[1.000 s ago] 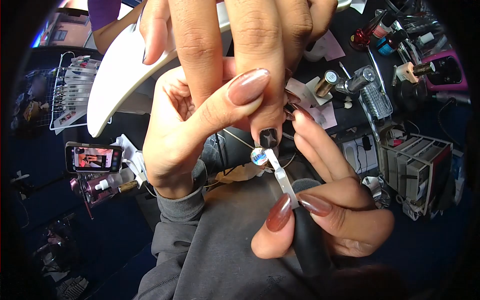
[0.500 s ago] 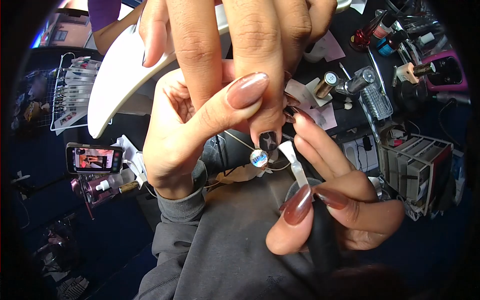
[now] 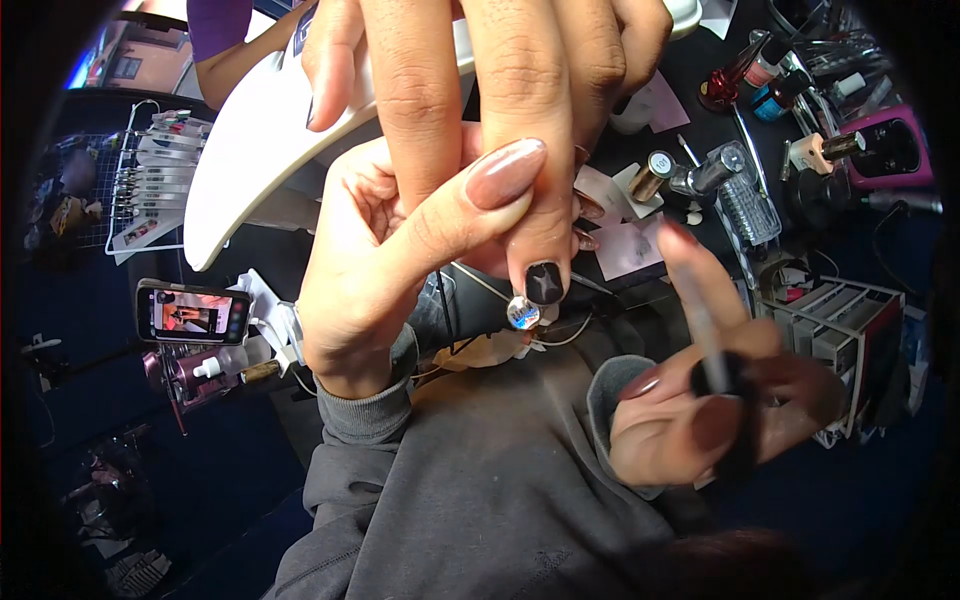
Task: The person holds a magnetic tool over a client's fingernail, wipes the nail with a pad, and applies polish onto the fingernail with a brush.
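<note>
My left hand [image 3: 400,250] is closed around a finger of another person's hand [image 3: 520,90], with my thumb lying across it. That finger has a black nail [image 3: 544,284] with a lighter star-like mark, and a small round shiny piece [image 3: 522,313] sits just below its tip. To the lower right, my right hand [image 3: 680,430] is blurred by motion, its fingers around the black handle of a brush [image 3: 714,365]. The brush points up and stands apart from the black nail.
A white curved lamp [image 3: 250,150] arches behind the hands. Bottles [image 3: 770,97], a pink device [image 3: 890,148] and a wire rack [image 3: 850,340] stand at right. A phone [image 3: 193,312] and nail sample sticks [image 3: 165,175] are at left.
My right hand has moved right, carrying the brush from the black nail, where it touched a second ago. My left hand still holds the finger and has shifted slightly right in view.
</note>
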Motion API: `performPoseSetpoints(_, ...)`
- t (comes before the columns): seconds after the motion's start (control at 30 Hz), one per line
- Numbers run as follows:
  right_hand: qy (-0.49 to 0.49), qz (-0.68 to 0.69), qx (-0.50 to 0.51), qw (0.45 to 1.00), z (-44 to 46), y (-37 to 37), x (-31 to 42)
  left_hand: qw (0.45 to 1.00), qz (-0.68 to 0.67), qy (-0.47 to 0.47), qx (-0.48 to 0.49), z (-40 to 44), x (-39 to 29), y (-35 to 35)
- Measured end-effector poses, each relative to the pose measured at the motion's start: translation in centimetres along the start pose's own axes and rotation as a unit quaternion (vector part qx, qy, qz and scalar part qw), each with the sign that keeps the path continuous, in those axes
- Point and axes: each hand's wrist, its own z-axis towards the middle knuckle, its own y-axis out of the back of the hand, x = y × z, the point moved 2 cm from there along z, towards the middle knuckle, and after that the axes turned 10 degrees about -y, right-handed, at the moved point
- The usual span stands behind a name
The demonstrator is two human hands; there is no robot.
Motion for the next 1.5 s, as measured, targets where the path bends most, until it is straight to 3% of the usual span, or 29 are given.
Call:
performPoseSetpoints(0.1,0.082,-0.016,-0.079,0.993,0.2,-0.3,-1.7,1.000,-0.004,-0.002,-0.003,-0.1,0.0,-0.1)
performPoseSetpoints(0.27,0.117,-0.055,-0.095,0.987,0.7,-1.4,-3.3,1.000,-0.007,-0.002,-0.013,-0.3,-0.1,-0.2)
performPoseSetpoints(0.33,0.125,0.004,-0.123,0.985,0.9,-2.0,-4.1,1.000,-0.008,-0.003,-0.019,-0.4,-0.1,-0.3)
performPoseSetpoints(0.5,0.129,-0.108,-0.098,0.981,2.5,-1.0,-3.9,0.999,0.015,0.006,-0.034,-0.5,-0.5,0.1)
performPoseSetpoints(0.57,0.183,-0.140,-0.076,0.970,2.9,-0.8,-3.9,0.999,0.018,-0.002,-0.034,-0.4,-0.3,0.3)
performPoseSetpoints(0.6,0.071,-0.131,-0.111,0.983,2.9,-1.3,-2.9,0.999,0.018,-0.002,-0.034,-0.4,-0.3,0.4)
performPoseSetpoints(0.73,0.136,-0.127,-0.143,0.972,2.5,-0.6,-3.8,1.000,0.016,0.019,-0.011,-0.3,-0.4,0.4)
performPoseSetpoints(0.83,0.041,-0.004,-0.212,0.976,2.1,0.1,-3.2,1.000,0.014,0.023,-0.008,-0.1,-0.6,0.1)
performPoseSetpoints(0.9,0.055,0.001,-0.171,0.984,1.9,1.5,-3.5,0.999,0.017,0.022,-0.015,0.0,-0.2,0.4)
performPoseSetpoints(0.97,0.036,0.030,-0.169,0.984,1.4,2.2,-3.4,0.998,0.049,-0.040,0.012,0.4,1.0,1.2)
performPoseSetpoints(1.0,0.040,-0.002,-0.166,0.985,1.2,2.5,-3.5,0.999,0.004,0.034,0.021,0.6,-1.6,-0.2)
performPoseSetpoints(1.03,0.040,-0.005,-0.164,0.986,1.0,2.8,-3.5,0.999,0.001,0.033,0.020,0.7,-1.0,-0.9)
performPoseSetpoints(1.07,0.052,0.009,-0.163,0.985,0.9,3.1,-3.4,0.978,0.193,-0.056,-0.050,1.3,-0.2,-2.1)
performPoseSetpoints(1.1,0.064,0.022,-0.162,0.985,0.8,3.2,-3.4,0.908,0.377,-0.141,-0.118,1.7,0.4,-3.5)
performPoseSetpoints(1.13,0.054,0.025,-0.205,0.977,0.6,3.0,-3.2,0.792,0.541,-0.218,-0.180,1.8,0.5,-4.2)
performPoseSetpoints(1.17,0.053,0.023,-0.204,0.977,0.6,2.8,-3.1,0.793,0.539,-0.218,-0.182,1.5,0.1,-3.1)
performPoseSetpoints(1.2,0.056,0.014,-0.212,0.975,0.6,2.6,-3.0,0.918,0.356,-0.154,-0.081,1.1,-0.4,-1.1)
performPoseSetpoints(1.23,0.059,0.006,-0.221,0.973,0.7,2.5,-3.0,0.985,0.150,-0.083,0.026,0.9,-0.5,-0.3)
performPoseSetpoints(1.37,0.000,0.002,-0.269,0.963,0.0,2.4,-3.0,0.970,0.233,-0.073,0.004,0.5,-0.6,-0.5)
performPoseSetpoints(1.5,-0.029,0.090,-0.253,0.963,-0.5,3.2,-3.4,0.958,0.272,-0.091,-0.004,0.4,-0.3,-0.6)
